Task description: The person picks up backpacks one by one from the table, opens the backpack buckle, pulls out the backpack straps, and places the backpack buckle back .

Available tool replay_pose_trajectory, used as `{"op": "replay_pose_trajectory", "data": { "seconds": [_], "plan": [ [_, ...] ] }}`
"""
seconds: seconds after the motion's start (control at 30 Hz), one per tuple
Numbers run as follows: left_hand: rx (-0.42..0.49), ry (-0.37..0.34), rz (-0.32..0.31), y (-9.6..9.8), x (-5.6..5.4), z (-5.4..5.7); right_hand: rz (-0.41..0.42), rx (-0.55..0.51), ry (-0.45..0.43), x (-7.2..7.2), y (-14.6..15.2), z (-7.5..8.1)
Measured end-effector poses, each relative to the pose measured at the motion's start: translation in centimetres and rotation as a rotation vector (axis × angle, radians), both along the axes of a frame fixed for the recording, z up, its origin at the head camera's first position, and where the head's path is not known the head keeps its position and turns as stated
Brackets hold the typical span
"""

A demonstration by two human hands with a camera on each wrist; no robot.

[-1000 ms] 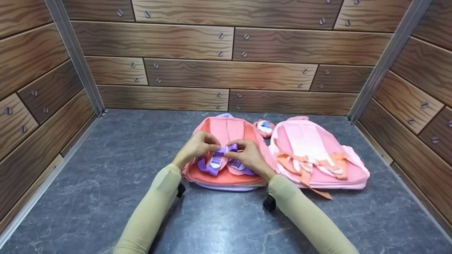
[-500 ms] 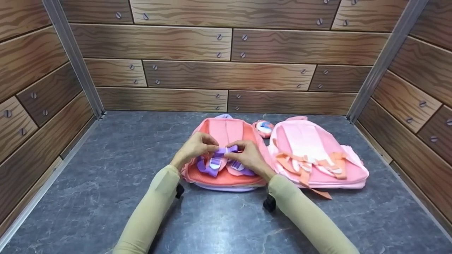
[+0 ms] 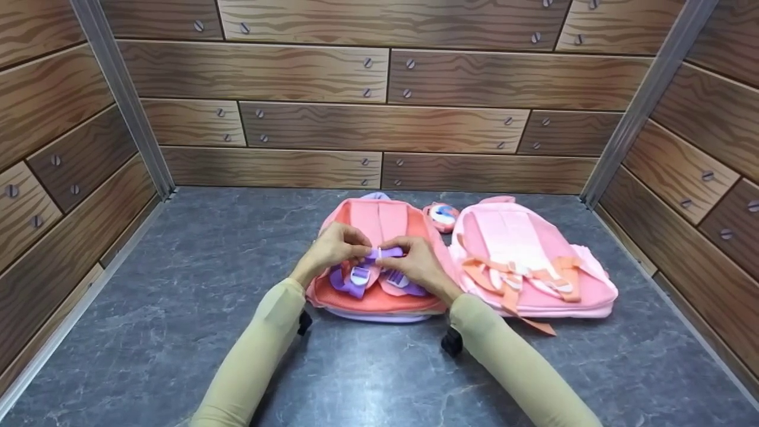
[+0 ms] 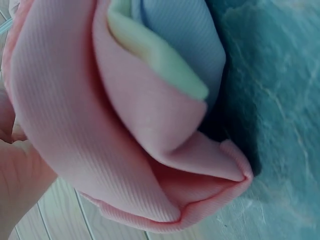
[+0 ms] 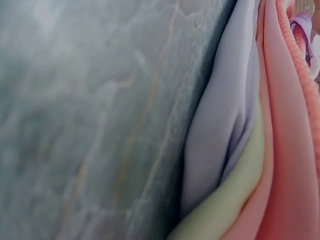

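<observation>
A coral backpack (image 3: 363,218) lies with its strap side up, in front of the person. Over its lower half, my left hand (image 3: 333,246) and right hand (image 3: 416,258) pinch a purple webbing strap (image 3: 391,252) from opposite sides. A small white band crosses the strap between the fingertips. Just below the hands, another stretch of purple webbing with a white buckle (image 3: 359,274) rests on the backpack. The left wrist view shows the backpack's pink side (image 4: 75,110) and part of the left hand at the left edge. In the right wrist view, layered coral, green and lavender fabric (image 5: 220,120) fills the right side.
A pale pink backpack (image 3: 504,228) with orange straps (image 3: 511,290) lies against the right side of the coral one. A round red-rimmed piece (image 3: 443,217) sits between their tops. Wood-patterned walls (image 3: 308,124) enclose the dark marbled tabletop (image 3: 207,267).
The left fingertips have shifted slightly right, closer to the white band. The purple strap between the hands looks flatter and straighter. The backpacks stay in place.
</observation>
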State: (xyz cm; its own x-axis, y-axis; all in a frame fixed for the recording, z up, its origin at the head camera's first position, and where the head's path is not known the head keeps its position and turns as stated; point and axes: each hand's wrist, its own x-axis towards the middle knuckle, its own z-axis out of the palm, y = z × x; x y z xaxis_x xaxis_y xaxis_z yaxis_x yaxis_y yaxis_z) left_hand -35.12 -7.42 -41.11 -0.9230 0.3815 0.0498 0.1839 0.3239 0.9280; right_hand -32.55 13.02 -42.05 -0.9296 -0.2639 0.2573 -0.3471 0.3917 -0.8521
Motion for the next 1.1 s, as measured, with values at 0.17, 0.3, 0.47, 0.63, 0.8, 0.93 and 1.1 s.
{"op": "replay_pose_trajectory", "data": {
  "seconds": [0.17,0.3,0.47,0.63,0.8,0.93,1.1],
  "plan": [
    [0.008,-0.014,0.001,-0.4,0.0,0.0,-0.016,0.006,0.013,-1.2,0.3,-1.3],
    [0.016,-0.038,0.020,-0.5,0.1,0.0,-0.020,0.009,0.008,-1.2,0.2,-1.3],
    [-0.004,-0.013,0.023,-0.2,0.0,0.0,-0.001,0.004,0.008,-1.1,0.2,-1.2],
    [0.015,0.001,0.008,0.1,0.0,-0.2,-0.004,0.011,0.010,-1.2,0.3,-1.2],
    [0.033,-0.010,-0.009,0.1,0.1,-0.4,0.025,-0.005,-0.015,-1.2,0.5,-1.2],
    [-0.006,-0.007,-0.040,0.0,0.2,-0.4,0.066,-0.043,-0.057,-1.1,0.7,-1.2],
    [-0.169,0.149,-0.069,0.5,0.3,-0.2,0.081,-0.092,-0.069,-1.0,0.7,-1.0]
  ]
}}
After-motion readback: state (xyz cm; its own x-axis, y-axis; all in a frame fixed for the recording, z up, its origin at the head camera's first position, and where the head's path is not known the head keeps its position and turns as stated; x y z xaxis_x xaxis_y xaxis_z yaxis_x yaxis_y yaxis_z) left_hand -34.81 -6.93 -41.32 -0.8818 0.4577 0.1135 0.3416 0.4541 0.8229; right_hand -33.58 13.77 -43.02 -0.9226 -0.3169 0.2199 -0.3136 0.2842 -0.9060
